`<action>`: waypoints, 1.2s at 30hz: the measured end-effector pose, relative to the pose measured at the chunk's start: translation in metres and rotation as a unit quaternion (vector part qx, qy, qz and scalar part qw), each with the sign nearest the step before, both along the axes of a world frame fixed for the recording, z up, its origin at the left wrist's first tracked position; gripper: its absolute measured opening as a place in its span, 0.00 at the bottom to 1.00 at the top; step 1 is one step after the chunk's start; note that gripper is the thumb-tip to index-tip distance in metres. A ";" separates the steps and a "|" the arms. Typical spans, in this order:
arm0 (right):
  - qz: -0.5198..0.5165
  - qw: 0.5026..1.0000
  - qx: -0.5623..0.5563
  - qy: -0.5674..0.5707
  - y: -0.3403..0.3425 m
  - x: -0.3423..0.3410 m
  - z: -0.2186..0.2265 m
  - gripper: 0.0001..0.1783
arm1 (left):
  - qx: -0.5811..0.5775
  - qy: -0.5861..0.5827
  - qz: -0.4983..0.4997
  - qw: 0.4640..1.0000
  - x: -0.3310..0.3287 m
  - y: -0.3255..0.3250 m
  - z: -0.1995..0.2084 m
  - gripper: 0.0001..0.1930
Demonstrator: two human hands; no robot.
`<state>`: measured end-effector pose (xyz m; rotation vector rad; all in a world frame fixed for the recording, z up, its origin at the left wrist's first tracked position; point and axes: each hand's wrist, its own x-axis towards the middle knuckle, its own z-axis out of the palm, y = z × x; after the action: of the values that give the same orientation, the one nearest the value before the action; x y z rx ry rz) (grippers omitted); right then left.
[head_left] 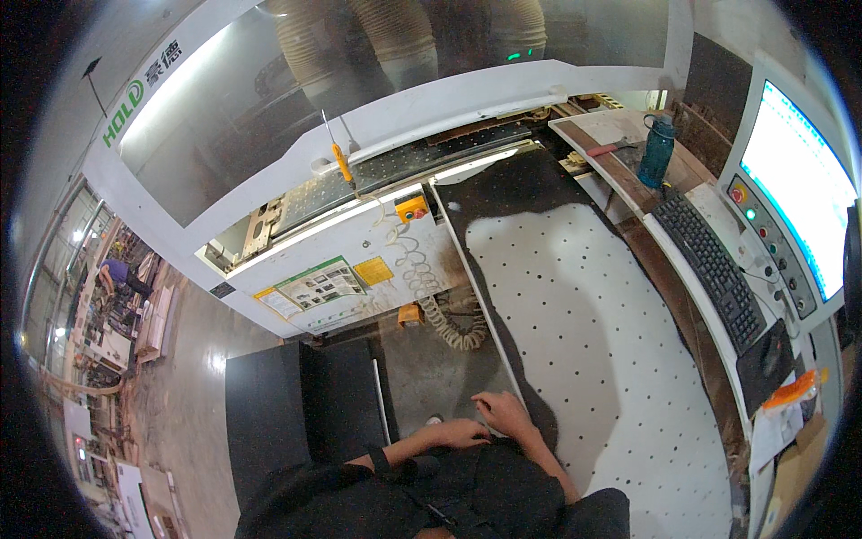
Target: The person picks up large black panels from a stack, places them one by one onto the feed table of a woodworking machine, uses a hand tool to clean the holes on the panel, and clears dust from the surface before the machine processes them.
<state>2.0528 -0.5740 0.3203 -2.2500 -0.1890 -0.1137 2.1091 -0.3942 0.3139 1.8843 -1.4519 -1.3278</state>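
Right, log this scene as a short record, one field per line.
Left hand: low in front of the black-clothed body, nothing visible in it
Right hand: beside the left edge of the worktop, nothing visible in it; contact unclear
Worktop: long white panel dotted with dark holes
Machine side: slim yellow-handled tool with a thin metal tip, pointing up; pale coiled hose hanging below
Right side: teal cylindrical bottle, upright; black rectangular keyboard; bright rectangular screen, lit
Background: person in a purple top, far left
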 end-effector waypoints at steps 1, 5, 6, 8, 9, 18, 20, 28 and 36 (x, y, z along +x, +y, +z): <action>0.001 1.000 0.000 0.014 0.001 0.001 -0.002 0.13 | -0.010 -0.007 0.007 1.000 -0.001 0.002 -0.006 0.17; 0.009 0.999 -0.007 0.041 0.002 0.003 -0.004 0.13 | -0.006 -0.017 0.033 0.999 -0.003 0.005 -0.017 0.17; 0.006 0.999 -0.008 0.036 0.001 0.003 -0.005 0.13 | 0.005 -0.016 0.038 0.999 -0.003 0.003 -0.013 0.16; 0.000 1.000 -0.008 0.028 0.002 0.002 -0.008 0.13 | 0.013 -0.026 0.038 0.999 -0.003 0.002 0.000 0.15; 0.000 1.000 -0.002 0.018 0.002 0.001 -0.009 0.13 | 0.016 -0.032 0.038 0.999 -0.003 0.001 0.007 0.15; 0.008 0.998 0.026 0.053 -0.001 0.004 0.012 0.12 | 0.082 -0.122 0.018 0.989 -0.001 -0.010 0.041 0.16; 0.010 0.998 0.025 0.057 -0.001 0.004 0.010 0.12 | 0.063 -0.143 0.017 0.988 -0.002 -0.008 0.032 0.17; -0.004 1.000 0.008 0.029 0.000 0.003 0.007 0.13 | 0.044 -0.180 0.036 0.982 0.000 0.006 0.004 0.13; 0.001 0.998 0.048 0.045 -0.001 0.004 0.008 0.14 | 0.036 -0.171 0.039 0.984 0.001 0.014 0.005 0.10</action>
<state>2.0566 -0.5746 0.3283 -2.1549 -0.1359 -0.0194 2.1097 -0.3802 0.3189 2.2803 -1.4853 -1.0711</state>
